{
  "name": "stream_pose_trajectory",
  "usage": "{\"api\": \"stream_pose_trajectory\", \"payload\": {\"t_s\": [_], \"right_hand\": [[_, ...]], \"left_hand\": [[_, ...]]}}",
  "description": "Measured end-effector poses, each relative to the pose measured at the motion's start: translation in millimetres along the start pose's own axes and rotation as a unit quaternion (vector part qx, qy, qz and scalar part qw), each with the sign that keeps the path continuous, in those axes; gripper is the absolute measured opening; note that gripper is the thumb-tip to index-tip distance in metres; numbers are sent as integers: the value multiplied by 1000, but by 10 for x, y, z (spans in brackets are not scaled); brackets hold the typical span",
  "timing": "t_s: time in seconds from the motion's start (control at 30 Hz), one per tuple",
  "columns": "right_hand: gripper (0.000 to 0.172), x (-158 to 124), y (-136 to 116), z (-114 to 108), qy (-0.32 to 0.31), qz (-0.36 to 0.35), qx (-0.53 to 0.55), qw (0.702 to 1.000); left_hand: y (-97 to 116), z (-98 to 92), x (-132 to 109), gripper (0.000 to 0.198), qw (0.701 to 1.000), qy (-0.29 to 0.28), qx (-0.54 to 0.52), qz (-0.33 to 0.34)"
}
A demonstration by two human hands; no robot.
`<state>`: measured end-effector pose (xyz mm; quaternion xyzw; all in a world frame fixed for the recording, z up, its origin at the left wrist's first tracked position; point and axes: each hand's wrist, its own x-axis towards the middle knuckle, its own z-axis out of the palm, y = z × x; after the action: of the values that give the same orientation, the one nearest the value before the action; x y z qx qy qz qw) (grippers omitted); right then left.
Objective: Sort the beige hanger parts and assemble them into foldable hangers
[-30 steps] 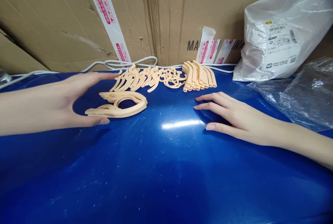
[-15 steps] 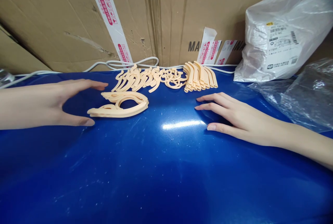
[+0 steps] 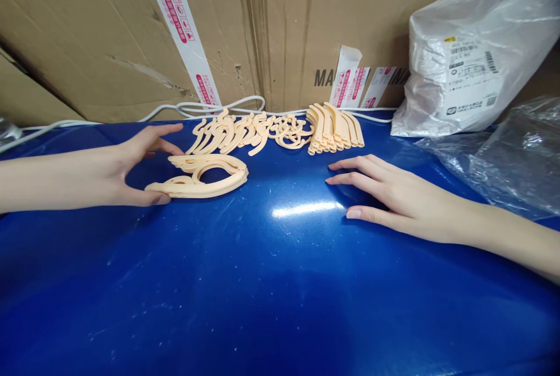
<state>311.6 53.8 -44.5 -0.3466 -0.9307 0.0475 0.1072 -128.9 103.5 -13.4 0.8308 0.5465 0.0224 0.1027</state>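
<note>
My left hand (image 3: 126,169) is at the left end of some folded cream plastic hangers (image 3: 227,181), its thumb against their near edge and its fingers spread at the far side. Resting on the blue surface (image 3: 280,283), my right hand (image 3: 394,195) has its fingers apart and holds nothing. Behind the folded hangers lie a row of curved cream pieces (image 3: 225,133), a small heap of cream hook pieces (image 3: 292,131) and a stack of cream arm pieces (image 3: 335,128), which is nearest to my right hand.
Cardboard boxes (image 3: 289,26) stand along the back, with a white cable (image 3: 192,109) at their foot. A white plastic bag (image 3: 464,67) with a label is at the back right, beside a clear plastic bag (image 3: 511,154).
My left hand has moved right, onto the left end of the folded hangers, and its thumb now touches them. My right hand has stayed in place.
</note>
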Motion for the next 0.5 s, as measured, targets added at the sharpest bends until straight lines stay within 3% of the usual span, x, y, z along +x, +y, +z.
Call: {"api": "stream_pose_trajectory", "payload": {"t_s": [0.3, 0.5], "right_hand": [[51, -4, 6, 0, 0, 0, 2, 1000], [50, 1, 3, -4, -3, 1, 5, 1000]], "left_hand": [[39, -10, 42, 99, 1000, -4, -2, -6], [207, -15, -32, 83, 1000, 23, 3, -17]]}}
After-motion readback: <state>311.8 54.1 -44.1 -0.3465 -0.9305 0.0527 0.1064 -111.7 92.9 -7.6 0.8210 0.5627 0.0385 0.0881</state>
